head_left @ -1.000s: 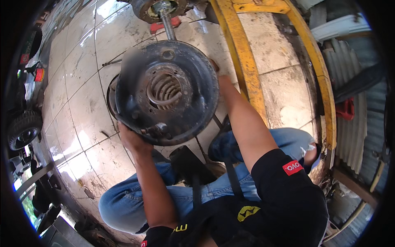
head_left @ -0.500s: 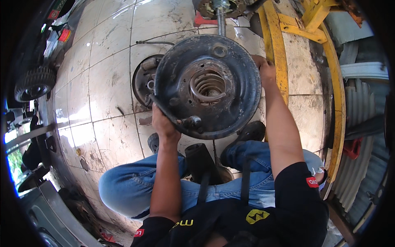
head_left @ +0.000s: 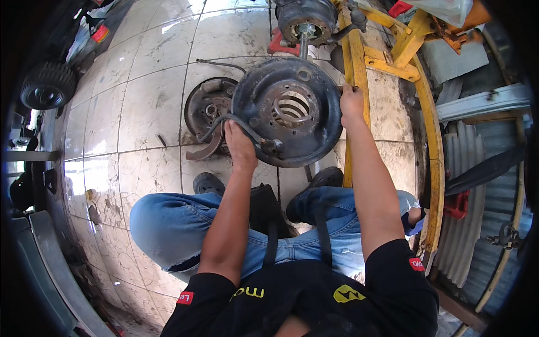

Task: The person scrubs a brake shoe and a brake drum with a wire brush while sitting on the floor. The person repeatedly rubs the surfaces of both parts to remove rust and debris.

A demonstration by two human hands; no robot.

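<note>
Both my hands hold a round black brake backing plate (head_left: 255, 90) by its rim, out in front of my knees. My left hand (head_left: 240, 143) is closed on the lower left edge, beside a bent black hose (head_left: 247, 128) fixed to the plate; its fingertips are partly hidden. My right hand (head_left: 352, 105) grips the right edge, with the fingers mostly behind the plate. A coil spring (head_left: 292, 104) shows through the plate's centre hole. On the tiles to the left lies a second brake plate (head_left: 193, 109), partly covered, with a curved brake shoe (head_left: 208, 150) at its lower side.
A yellow steel frame (head_left: 355, 67) stands along my right side. Beyond the plate is a hub assembly (head_left: 306, 22) on a shaft, near a red stand (head_left: 281, 44). A tyre (head_left: 48, 85) is at far left. My shoes (head_left: 328, 177) rest below the plate.
The plate has moved away from me and looks smaller, with both hands still on its rim. More of the second brake plate and the brake shoe now shows. The view has shifted a little.
</note>
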